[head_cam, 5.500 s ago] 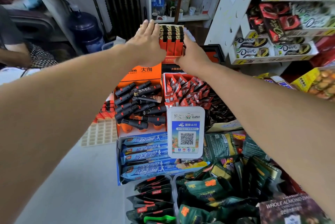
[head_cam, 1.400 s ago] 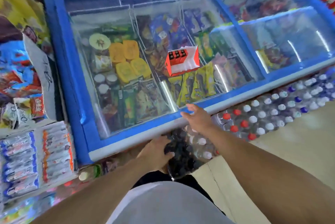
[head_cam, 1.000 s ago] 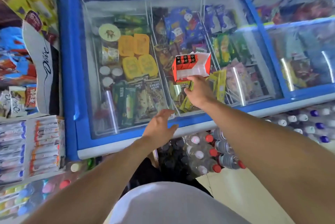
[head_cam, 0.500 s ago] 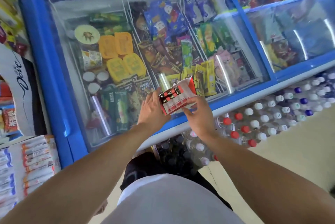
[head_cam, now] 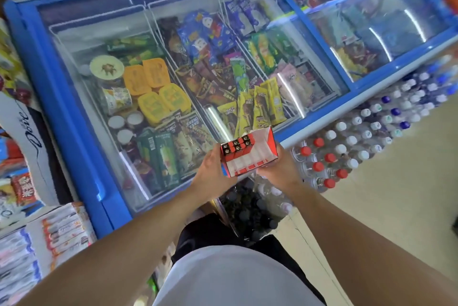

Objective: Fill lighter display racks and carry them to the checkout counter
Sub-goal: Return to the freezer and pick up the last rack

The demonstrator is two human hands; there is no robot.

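Note:
A red-and-white cardboard lighter display rack (head_cam: 255,159) is held in the air between both hands, over the freezer's front edge. Several red lighters (head_cam: 237,146) with black tops fill its left end; the other white slots show no lighters. My left hand (head_cam: 212,171) grips the rack's left end from below. My right hand (head_cam: 280,169) grips its right end, fingers under the base.
A blue chest freezer (head_cam: 62,97) with sliding glass lids holds ice creams and stretches across the view. Packs of bottled water (head_cam: 347,147) line the floor at its front. Snack racks (head_cam: 37,243) stand at the left. Tan floor (head_cam: 396,206) lies to the right.
The rack stood on the freezer lid; my right hand picked it up, my left hand joined, and both drew it back toward my body. It now sits lower and more level.

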